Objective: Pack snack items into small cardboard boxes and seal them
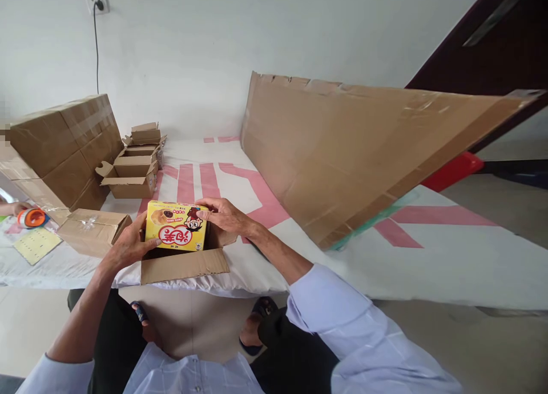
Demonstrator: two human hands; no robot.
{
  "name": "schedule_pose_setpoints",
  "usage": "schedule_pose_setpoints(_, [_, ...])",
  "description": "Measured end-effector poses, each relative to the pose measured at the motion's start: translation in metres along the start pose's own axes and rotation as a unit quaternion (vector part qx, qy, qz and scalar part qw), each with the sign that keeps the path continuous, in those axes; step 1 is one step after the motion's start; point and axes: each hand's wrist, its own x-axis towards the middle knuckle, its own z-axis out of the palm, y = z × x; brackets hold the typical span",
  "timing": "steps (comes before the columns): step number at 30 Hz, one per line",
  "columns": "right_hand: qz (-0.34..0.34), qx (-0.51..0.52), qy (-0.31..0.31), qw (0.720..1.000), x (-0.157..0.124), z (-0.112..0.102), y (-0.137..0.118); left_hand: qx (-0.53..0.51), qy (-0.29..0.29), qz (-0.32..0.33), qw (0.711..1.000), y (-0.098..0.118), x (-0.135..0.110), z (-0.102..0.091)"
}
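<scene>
Head view. Yellow box (pixel 173 242), one, held by both hands at the mouth of an open carton (pixel 185 267); whether it touches the carton inside cannot be told. Face: bright yellow, glossy; large red characters on a red-edged pale badge; a black-haired cartoon figure at the right; a picture of golden pastry, with a dark round beside it, at upper left; small red print between. Left hand (pixel 131 241): gripping the box's left side, thumb upon the face. Right hand (pixel 222 215): gripping the upper right corner, thumb upon the face. Open carton: plain brown, near flap folded outward, dark within, on the table (pixel 363 271) near its front edge. Taped carton (pixel 92 228): brown, clear tape on top, just left of the left hand.
</scene>
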Motion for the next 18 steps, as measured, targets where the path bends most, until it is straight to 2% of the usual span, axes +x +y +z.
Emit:
schedule_pose_setpoints(3, [-0.009, -0.001, 0.01, 1.0, 0.002, -0.003, -0.003, -0.084, -0.025, -0.001, 0.996, 0.002, 0.004, -0.001])
schedule_pose_setpoints(6, [-0.003, -0.005, -0.012, 1.0, 0.001, -0.007, -0.011, -0.171, -0.035, 0.013, 0.985, 0.011, 0.007, -0.005])
schedule_pose_setpoints(11, [0.0, 0.029, -0.034, 0.999, 0.004, -0.002, -0.042, -0.185, 0.031, 0.025, 0.982, 0.045, 0.032, -0.02])
schedule_pose_setpoints(15, [-0.023, 0.08, 0.028, 0.996, 0.016, 0.009, -0.061, -0.22, 0.057, 0.046, 0.973, 0.07, 0.066, -0.03])
schedule_pose_setpoints(18, [-0.024, 0.143, 0.1, 0.984, 0.023, 0.015, -0.059, -0.249, 0.111, 0.078, 0.959, 0.071, 0.075, -0.032])
